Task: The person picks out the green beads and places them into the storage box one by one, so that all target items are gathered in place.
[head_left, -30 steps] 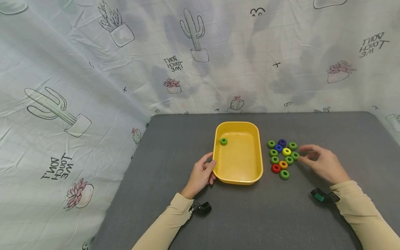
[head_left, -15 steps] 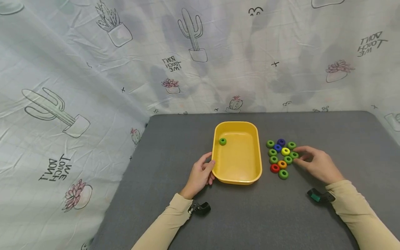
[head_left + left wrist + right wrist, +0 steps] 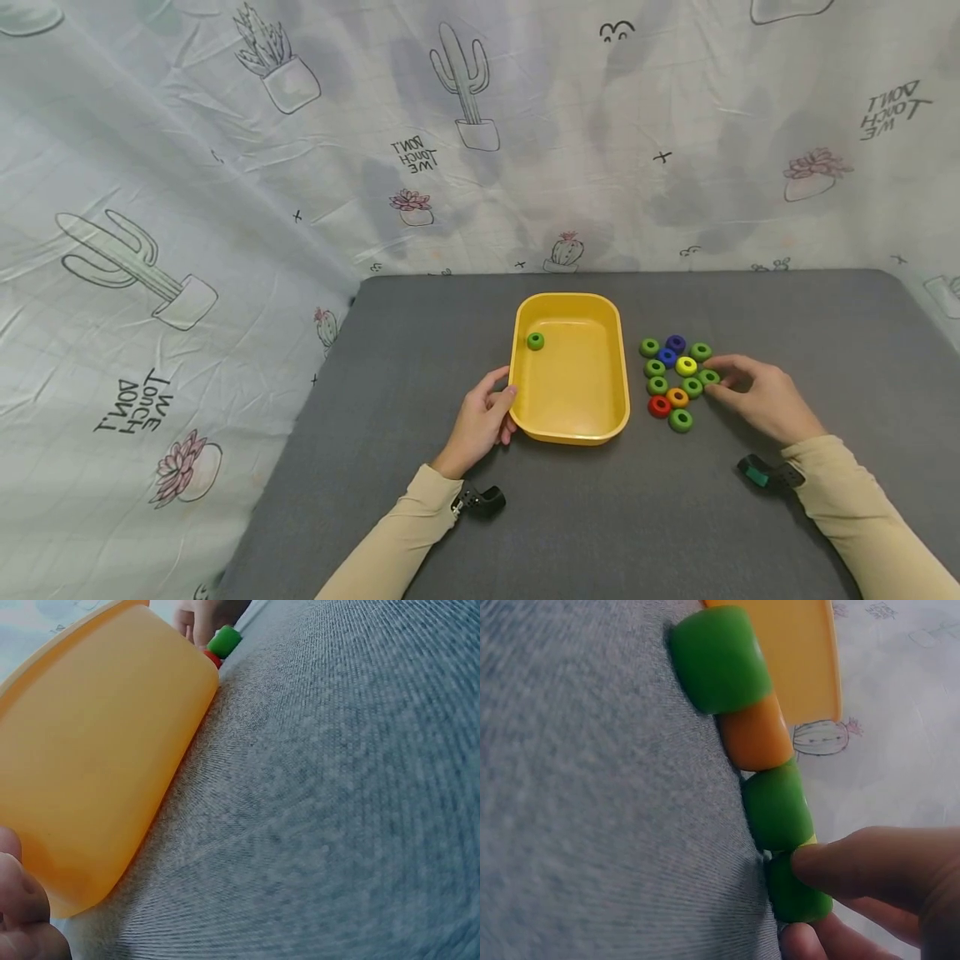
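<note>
A yellow tray (image 3: 617, 392) lies on the grey table, with one green ring (image 3: 536, 341) in its far left corner. My left hand (image 3: 508, 408) grips the tray's near left edge, thumb at the rim; in the left wrist view the tray wall (image 3: 90, 750) fills the left side. Right of the tray lies a cluster of rings: several green, plus blue (image 3: 667, 356), purple (image 3: 676, 342), yellow (image 3: 686, 366), orange (image 3: 677, 397) and red (image 3: 659, 407). My right hand (image 3: 716, 382) pinches the green ring (image 3: 708, 377) at the cluster's right edge. The right wrist view shows finger and thumb on that ring (image 3: 791, 896).
The grey table (image 3: 450, 333) ends at a cactus-print curtain (image 3: 225, 208) behind and to the left. Bare table lies right of the rings and in front of the tray. Small black devices hang at both wrists.
My right hand has slid left to the ring cluster and closed finger and thumb on the rightmost green ring. The left hand and the tray have stayed put.
</note>
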`<state>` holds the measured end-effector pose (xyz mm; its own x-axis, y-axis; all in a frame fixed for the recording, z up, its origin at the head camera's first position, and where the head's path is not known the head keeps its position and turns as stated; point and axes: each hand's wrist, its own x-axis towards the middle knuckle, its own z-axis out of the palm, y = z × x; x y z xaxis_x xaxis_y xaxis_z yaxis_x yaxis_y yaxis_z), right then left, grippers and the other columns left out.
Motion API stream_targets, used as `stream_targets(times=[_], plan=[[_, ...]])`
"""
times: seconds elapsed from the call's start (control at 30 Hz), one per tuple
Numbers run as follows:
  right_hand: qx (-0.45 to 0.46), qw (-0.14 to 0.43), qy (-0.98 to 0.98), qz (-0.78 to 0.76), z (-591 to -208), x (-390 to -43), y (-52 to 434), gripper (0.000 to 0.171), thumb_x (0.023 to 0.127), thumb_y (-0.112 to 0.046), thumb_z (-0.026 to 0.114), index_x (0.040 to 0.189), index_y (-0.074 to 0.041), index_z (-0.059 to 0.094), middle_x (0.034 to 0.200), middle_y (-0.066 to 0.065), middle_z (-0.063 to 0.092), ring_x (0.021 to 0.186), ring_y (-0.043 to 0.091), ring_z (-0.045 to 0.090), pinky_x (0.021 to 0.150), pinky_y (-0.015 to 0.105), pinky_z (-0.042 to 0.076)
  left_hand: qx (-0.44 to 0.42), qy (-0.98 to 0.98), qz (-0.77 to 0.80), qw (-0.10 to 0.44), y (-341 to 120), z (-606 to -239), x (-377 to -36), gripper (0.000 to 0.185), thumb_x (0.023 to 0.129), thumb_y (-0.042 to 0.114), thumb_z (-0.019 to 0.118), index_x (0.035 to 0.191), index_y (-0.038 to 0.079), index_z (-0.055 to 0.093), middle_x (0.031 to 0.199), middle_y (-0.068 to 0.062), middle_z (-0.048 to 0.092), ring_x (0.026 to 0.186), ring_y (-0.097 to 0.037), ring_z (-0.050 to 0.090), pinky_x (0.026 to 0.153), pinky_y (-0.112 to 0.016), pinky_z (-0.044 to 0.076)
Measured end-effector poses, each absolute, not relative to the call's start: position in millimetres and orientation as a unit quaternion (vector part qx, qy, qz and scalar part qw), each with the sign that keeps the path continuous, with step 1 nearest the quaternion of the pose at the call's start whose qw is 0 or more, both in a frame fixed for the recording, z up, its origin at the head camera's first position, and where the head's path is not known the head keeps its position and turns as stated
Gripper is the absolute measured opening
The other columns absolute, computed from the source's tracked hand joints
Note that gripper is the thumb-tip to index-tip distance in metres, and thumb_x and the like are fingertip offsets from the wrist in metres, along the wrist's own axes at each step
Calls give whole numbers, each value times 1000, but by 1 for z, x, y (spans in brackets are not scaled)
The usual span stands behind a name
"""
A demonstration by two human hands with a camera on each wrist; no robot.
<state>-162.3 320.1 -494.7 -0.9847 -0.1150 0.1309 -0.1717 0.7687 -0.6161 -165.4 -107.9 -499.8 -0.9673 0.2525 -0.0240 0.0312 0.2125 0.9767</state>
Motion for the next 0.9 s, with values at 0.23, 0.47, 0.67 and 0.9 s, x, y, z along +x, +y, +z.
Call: stream_targets(times=[0.23, 0.47, 0.67, 0.9], plan=[[79, 51, -935, 341, -497, -162, 322, 30, 97, -23, 76, 125, -11, 72, 90, 1, 70, 80, -7, 55, 66, 26, 45, 93, 775, 619, 88, -107, -499, -165, 48, 110, 28, 56, 153, 8, 48, 71, -12, 62, 50, -16, 55, 47, -23, 46], [64, 49, -935, 345, -498, -162, 322, 31, 98, -26, 75, 125, -11, 72, 90, 2, 70, 79, -6, 54, 63, 26, 44, 97, 775, 618, 87, -108, -499, -166, 50, 109, 27, 57, 153, 6, 47, 72, -14, 63, 50, -15, 55, 47, -23, 46], [61, 53, -933, 351, -498, -161, 321, 31, 98, -27, 75, 125, -11, 72, 92, 3, 70, 80, -8, 54, 65, 25, 45, 96, 776, 618, 84, -108, -499, -165, 48, 109, 26, 57, 153, 6, 48, 71, -15, 63, 49, -14, 55, 46, -24, 46], [59, 59, -933, 349, -500, -162, 320, 31, 97, -26, 77, 124, -11, 72, 90, 0, 70, 80, -11, 52, 64, 23, 43, 100, 773, 620, 86, -109, -499, -165, 49, 110, 26, 56, 154, 6, 47, 73, -24, 63, 49, -14, 55, 46, -23, 45]])
